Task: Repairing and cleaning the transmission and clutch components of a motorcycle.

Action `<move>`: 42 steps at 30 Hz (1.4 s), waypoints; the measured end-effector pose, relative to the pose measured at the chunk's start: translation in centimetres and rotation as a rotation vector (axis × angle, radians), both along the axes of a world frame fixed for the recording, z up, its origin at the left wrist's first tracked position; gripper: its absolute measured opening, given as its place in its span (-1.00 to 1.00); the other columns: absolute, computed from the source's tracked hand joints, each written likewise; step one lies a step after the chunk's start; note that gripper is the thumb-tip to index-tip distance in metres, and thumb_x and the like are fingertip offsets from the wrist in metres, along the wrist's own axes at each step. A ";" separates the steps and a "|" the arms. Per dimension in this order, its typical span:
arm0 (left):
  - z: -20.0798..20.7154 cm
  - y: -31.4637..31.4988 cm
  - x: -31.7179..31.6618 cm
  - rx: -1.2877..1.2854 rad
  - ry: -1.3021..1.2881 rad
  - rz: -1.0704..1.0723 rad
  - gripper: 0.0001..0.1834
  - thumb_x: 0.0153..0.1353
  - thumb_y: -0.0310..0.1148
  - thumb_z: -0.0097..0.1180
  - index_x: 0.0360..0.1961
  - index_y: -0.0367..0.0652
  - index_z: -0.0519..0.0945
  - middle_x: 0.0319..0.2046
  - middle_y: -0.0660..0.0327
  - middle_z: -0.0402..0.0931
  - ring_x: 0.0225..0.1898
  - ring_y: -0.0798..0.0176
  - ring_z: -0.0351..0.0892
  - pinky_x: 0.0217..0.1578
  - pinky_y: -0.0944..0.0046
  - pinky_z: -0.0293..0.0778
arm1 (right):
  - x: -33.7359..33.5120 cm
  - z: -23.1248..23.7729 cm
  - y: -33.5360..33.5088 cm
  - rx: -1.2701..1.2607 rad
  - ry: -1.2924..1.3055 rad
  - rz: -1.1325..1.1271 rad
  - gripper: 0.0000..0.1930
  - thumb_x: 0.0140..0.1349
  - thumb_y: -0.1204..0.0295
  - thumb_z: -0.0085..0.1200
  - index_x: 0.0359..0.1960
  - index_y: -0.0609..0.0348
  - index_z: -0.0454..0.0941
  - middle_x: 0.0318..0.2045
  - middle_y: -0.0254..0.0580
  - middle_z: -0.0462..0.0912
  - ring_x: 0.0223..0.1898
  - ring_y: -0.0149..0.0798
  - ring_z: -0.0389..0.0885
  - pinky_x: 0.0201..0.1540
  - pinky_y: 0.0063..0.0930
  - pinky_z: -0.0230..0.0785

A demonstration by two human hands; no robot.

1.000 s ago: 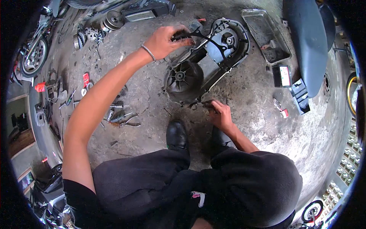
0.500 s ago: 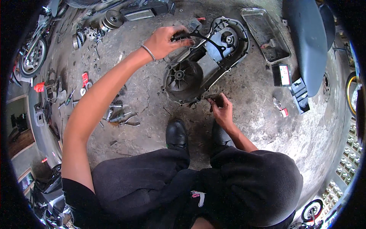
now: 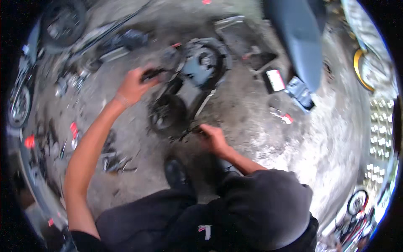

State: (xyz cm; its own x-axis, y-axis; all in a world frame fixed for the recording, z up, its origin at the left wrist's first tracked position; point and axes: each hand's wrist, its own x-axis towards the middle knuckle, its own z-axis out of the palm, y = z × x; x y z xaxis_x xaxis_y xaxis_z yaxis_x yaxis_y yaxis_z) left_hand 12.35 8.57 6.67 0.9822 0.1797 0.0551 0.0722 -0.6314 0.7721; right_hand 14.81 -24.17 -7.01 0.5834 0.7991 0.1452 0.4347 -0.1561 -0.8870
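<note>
A scooter engine's crankcase cover lies on the concrete floor in front of my boots. It is long, with a dark round hollow at its near end and a pale grey plate with a round hub at the far end. My left hand is closed around a black metal bracket, held to the left of the cover's far half. At the cover's near end is my right hand, fingers pinched together beside its rim. Blur hides what those fingertips hold, if anything.
A metal tray lies beyond the cover to the right, near a motorcycle seat. A white-and-black box and a blue-grey bin sit beside the seat. Pliers and hand tools are scattered at left.
The view has swung, so the whole scene sits farther left and partly lower, and is blurred. The bracket no longer visibly reaches across the cover; my right hand stays by the near rim.
</note>
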 end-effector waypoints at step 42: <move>-0.3 1.3 0.0 0.050 0.123 -0.038 -0.61 0.20 -0.48 0.14 0.04 -0.41 0.50 -0.21 0.18 0.66 -0.25 0.33 0.61 -0.19 0.35 0.48 | -1.3 0.7 -1.7 -0.303 -0.616 0.490 -0.75 0.15 0.34 0.01 -0.20 0.22 0.53 0.34 0.06 0.17 -0.12 -0.16 0.42 -0.35 -0.44 0.45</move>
